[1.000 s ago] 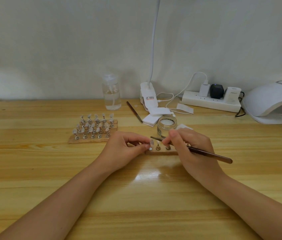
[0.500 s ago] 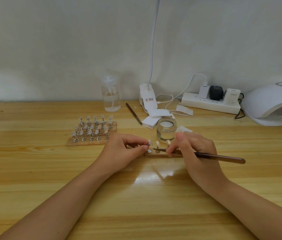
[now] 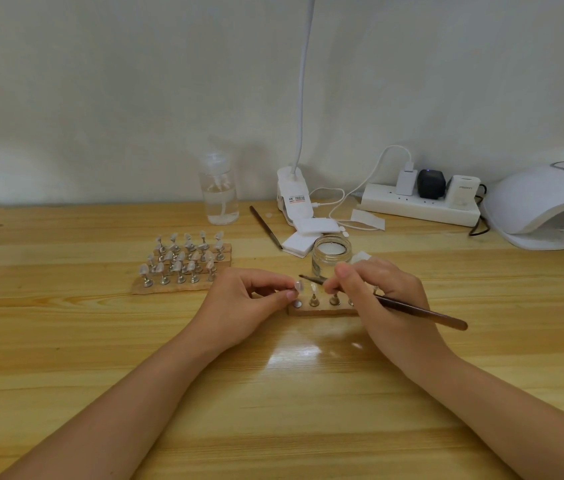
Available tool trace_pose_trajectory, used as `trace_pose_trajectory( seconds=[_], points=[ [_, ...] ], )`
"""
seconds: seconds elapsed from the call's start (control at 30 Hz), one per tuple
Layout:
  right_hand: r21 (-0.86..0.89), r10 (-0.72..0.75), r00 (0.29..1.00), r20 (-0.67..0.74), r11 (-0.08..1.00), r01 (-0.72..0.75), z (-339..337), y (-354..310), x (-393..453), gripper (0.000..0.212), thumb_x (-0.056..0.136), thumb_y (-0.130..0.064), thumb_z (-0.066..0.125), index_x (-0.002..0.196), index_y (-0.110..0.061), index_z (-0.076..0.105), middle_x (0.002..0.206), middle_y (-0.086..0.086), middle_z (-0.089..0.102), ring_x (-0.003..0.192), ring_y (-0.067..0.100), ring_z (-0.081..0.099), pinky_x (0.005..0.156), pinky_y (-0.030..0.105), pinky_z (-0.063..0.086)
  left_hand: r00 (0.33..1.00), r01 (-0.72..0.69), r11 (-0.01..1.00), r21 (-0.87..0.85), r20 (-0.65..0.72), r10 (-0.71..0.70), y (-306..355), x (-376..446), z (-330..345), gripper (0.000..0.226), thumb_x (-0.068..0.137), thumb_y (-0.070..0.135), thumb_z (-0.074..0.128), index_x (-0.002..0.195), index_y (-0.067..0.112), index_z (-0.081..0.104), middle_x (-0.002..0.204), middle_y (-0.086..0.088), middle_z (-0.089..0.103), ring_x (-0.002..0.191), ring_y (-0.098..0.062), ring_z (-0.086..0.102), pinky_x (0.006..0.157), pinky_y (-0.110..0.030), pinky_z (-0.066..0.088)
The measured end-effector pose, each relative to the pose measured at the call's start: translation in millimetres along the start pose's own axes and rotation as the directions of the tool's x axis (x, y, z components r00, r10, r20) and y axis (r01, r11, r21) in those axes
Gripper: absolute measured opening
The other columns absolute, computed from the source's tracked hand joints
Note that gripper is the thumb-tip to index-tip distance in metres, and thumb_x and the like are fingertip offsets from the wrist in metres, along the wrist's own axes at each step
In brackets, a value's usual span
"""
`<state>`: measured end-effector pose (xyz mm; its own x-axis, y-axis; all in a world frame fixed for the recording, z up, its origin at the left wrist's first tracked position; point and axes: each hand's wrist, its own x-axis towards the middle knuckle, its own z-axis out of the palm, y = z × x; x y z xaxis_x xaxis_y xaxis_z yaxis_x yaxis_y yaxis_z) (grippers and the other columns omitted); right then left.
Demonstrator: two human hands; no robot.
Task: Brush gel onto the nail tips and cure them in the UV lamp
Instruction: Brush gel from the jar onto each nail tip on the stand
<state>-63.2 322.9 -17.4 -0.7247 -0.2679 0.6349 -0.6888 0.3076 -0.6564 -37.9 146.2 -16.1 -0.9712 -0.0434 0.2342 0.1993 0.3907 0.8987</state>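
A small cork strip (image 3: 322, 310) lies at the table's middle with several metal pegs carrying nail tips. My left hand (image 3: 244, 306) pinches one nail tip (image 3: 298, 286) on its peg at the strip's left end. My right hand (image 3: 382, 299) grips a dark brown brush (image 3: 422, 311), its bristle end pointing left just above that tip. Behind the strip stands an open glass gel jar (image 3: 330, 252). The white UV lamp (image 3: 547, 206) sits at the far right, its opening facing me.
A larger cork board (image 3: 183, 287) with several rows of nail tips lies to the left. Behind are a clear pump bottle (image 3: 219, 195), a second brush (image 3: 266, 227), white pads (image 3: 303, 239), a clip lamp base (image 3: 292, 199) and a power strip (image 3: 419, 206) with cables.
The brush tip has swung up and left over the tip my left hand holds, after dipping low across the pegs. My left hand stays pinched on the same tip.
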Motion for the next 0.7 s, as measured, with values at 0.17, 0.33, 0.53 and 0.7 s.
trace_pose_trajectory(
  seconds=[0.17,0.33,0.53,0.7],
  points=[
    [0.25,0.042,0.999,-0.001,0.967,-0.041,-1.6,0.1,-3.4,0.036,0.085,-0.038,0.046,0.06,-0.023,0.065,0.059,-0.003,0.066,0.06,0.002,0.061,0.064,0.009,0.044,1.0,-0.027,1.0,0.002,0.004,0.027,2.4,-0.7,0.2,0.017,0.077,0.004,0.069,0.08,0.021,0.072,0.069,0.01,0.071,0.06,0.007,0.059,0.057,-0.004,0.04],
    [0.141,0.098,0.995,-0.005,0.985,-0.096,-1.7,2.0,-0.6,0.032,0.092,-0.039,0.05,0.066,-0.028,0.066,0.069,-0.009,0.068,0.073,0.004,0.061,0.07,0.013,0.045,0.999,-0.034,0.999,0.0,0.001,0.034,5.4,-2.3,-0.4,0.019,0.076,0.003,0.069,0.078,0.021,0.071,0.058,0.019,0.066,0.048,0.011,0.052,0.05,-0.002,0.036],
    [0.227,0.077,0.997,0.004,0.971,-0.076,-2.2,-0.9,-4.2,0.04,0.083,-0.044,0.043,0.055,-0.023,0.064,0.063,-0.002,0.067,0.061,0.004,0.061,0.069,0.011,0.042,1.0,-0.011,1.0,-0.002,-0.002,0.011,6.4,-2.5,-1.5,0.022,0.077,0.003,0.069,0.072,0.025,0.069,0.058,0.015,0.065,0.047,0.009,0.05,0.05,-0.003,0.035],
    [0.218,0.09,0.994,-0.055,0.973,-0.076,-2.8,0.9,-3.3,0.038,0.084,-0.044,0.041,0.061,-0.025,0.065,0.065,-0.005,0.067,0.067,0.007,0.062,0.071,0.017,0.045,1.0,0.005,1.0,-0.02,-0.007,-0.005,6.2,-1.5,-1.1,0.015,0.075,0.006,0.072,0.073,0.021,0.07,0.064,0.011,0.067,0.055,0.009,0.055,0.054,-0.005,0.039]
  ],
)
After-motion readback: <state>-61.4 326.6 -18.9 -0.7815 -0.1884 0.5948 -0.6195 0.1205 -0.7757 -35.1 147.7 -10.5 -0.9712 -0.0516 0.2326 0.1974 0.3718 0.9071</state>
